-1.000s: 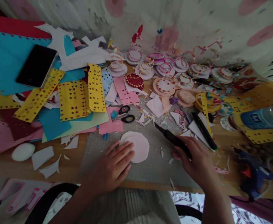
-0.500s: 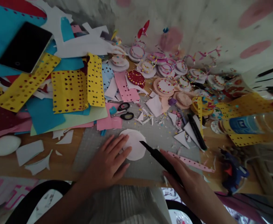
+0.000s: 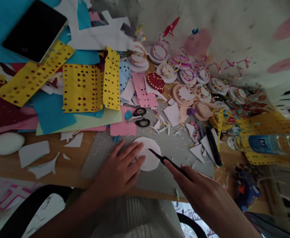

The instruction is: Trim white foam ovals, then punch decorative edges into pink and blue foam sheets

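Observation:
Two overlapping white foam-sheet circles [image 3: 151, 158] lie on the grey cutting mat [image 3: 164, 181] in front of me. My left hand [image 3: 123, 167] rests flat with its fingertips on their left part, fingers apart. In my right hand [image 3: 196, 181] is a black craft knife [image 3: 168, 162], gripped by its handle and slanting down to the left. Its blade tip is over the white circles; whether it touches them I cannot tell. Beyond the circles lie scissors [image 3: 141, 118] with black handles, partly on pink foam.
Several small decorated foam hats [image 3: 184, 93] stand along the wall. Yellow sheets [image 3: 82, 87] and a tablet [image 3: 35, 31] lie at left. White scraps litter the mat beside a black marker-like tool [image 3: 213, 147]. A bottle [image 3: 266, 144] and blue glue gun [image 3: 247, 190] are at right.
My right hand has turned and its grip on the knife has shifted, with the index finger now farther forward along the handle. The view has shifted slightly; my left hand stays on the circles.

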`<act>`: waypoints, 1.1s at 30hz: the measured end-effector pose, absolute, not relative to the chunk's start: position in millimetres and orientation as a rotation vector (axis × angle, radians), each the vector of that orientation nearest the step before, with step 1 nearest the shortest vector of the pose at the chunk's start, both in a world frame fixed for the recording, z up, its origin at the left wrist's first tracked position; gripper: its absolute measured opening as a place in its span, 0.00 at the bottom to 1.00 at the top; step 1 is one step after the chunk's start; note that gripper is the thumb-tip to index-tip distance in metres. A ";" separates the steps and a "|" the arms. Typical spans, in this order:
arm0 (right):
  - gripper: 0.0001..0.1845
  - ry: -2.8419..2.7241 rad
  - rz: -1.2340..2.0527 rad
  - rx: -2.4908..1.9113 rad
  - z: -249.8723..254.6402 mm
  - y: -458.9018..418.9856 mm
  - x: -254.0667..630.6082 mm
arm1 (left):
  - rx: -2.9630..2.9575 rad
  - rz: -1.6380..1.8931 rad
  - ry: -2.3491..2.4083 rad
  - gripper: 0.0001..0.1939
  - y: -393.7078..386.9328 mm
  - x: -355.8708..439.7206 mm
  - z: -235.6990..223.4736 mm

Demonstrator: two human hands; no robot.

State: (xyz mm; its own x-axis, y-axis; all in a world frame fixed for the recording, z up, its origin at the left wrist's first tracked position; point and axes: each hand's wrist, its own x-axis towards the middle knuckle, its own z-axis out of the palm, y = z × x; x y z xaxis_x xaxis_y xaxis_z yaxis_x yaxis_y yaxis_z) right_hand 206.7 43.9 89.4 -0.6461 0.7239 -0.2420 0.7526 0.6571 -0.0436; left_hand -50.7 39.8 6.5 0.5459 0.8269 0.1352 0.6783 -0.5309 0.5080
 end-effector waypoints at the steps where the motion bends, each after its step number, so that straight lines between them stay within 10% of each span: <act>1: 0.41 2.668 -0.199 1.196 90.3 43.4 205.8 | 2.377 0.509 1.234 0.17 39.5 -50.1 6.2; 33: 0.27 2.437 -0.250 1.822 82.5 37.1 263.8 | 2.321 0.562 1.375 0.08 49.7 -33.4 21.8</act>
State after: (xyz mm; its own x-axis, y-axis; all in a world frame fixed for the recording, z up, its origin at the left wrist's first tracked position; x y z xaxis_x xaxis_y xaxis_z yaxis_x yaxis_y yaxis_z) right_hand 263.8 37.1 82.5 -0.2848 0.9437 -0.1682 0.9582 0.2753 -0.0777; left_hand -33.4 49.7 21.8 0.4404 0.8862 0.1434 0.7327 -0.4472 0.5131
